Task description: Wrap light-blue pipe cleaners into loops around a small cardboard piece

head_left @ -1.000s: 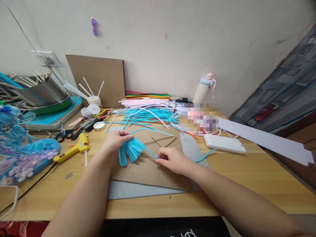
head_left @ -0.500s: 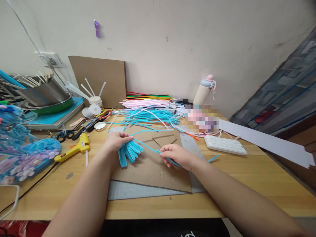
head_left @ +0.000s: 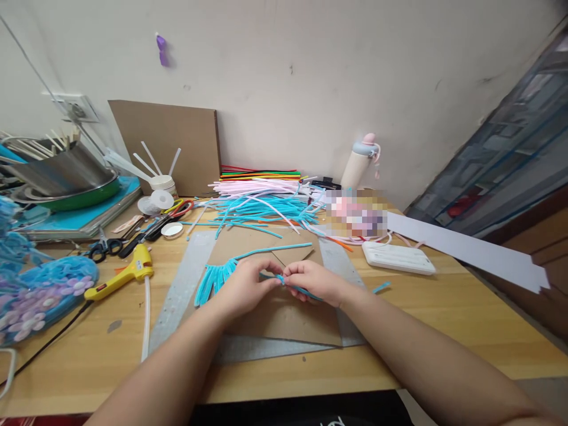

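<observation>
Both hands meet over a brown cardboard sheet on the wooden table. My left hand and my right hand pinch the same blue pipe cleaner strand, fingertips almost touching. A fan of folded blue pipe cleaner loops hangs off that strand just left of my left hand and rests on the cardboard. The strand's free end pokes out to the right of my right wrist. A loose pile of blue and pink pipe cleaners lies behind the cardboard.
A yellow glue gun lies to the left, with scissors beyond it. A blue decorated piece with purple flowers sits at the far left. A white flat case and a bottle are on the right. Grey mats lie under the cardboard.
My left hand let go of the top of the loop fan and slid right along the strand to meet my right hand. The fan now lies flatter, spread to the left.
</observation>
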The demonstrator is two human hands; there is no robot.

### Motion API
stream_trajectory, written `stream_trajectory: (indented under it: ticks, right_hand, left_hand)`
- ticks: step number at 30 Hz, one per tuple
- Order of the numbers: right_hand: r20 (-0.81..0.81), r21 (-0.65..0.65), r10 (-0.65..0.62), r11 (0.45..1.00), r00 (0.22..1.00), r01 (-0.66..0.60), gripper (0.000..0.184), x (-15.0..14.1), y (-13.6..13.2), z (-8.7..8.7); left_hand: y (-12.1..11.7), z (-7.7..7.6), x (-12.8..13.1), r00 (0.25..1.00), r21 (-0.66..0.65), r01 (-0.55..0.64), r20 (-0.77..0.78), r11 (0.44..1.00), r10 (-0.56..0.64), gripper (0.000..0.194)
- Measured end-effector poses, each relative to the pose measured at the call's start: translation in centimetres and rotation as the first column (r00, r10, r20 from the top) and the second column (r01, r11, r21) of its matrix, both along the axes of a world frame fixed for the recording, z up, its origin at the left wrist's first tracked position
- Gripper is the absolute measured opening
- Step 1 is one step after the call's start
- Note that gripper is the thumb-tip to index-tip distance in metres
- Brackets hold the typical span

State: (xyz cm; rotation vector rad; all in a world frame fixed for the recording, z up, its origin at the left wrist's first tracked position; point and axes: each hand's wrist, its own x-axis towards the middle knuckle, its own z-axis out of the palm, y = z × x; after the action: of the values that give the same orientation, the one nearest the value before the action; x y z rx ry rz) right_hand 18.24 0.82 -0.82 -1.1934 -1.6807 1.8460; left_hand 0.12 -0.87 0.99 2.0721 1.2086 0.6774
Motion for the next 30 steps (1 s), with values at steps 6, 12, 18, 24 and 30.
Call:
stream_trajectory:
  ticks: [6,12,18,24,30]
  right_hand:
    - [0.016,0.001,0.009,1.0,1.0,-0.009,0.016,-0.05,-0.06,0.48]
    - [-0.046,-0.059,0.001,0.998,0.999,-0.003,0.018,0.3,0.25,-0.02]
    - [-0.194,-0.218,0.011,0.974,0.981,-0.054,0.02,0.61,0.39,-0.23]
    - [-0.236,-0.228,0.003,0.972,0.972,-0.059,0.019,0.82,0.52,-0.18]
    - [-0.193,-0.155,-0.053,0.988,0.98,0.022,0.016,0.6,0.41,-0.47]
  left_hand:
    - [0.02,-0.39,0.22,1.0,0.01,-0.01,0.004,1.0,0.01,0.011]
    - [0.01,0.2,0.21,0.989,0.179,0.086,-0.135,0.98,-0.062,0.018]
    - [-0.02,0.2,0.43,0.982,0.228,0.101,-0.181,0.968,-0.06,0.016]
    - [0.17,-0.35,0.13,0.988,0.151,-0.097,-0.102,0.984,0.113,0.016]
    - [0.28,-0.36,-0.08,0.991,0.118,-0.075,-0.099,0.99,0.087,0.007]
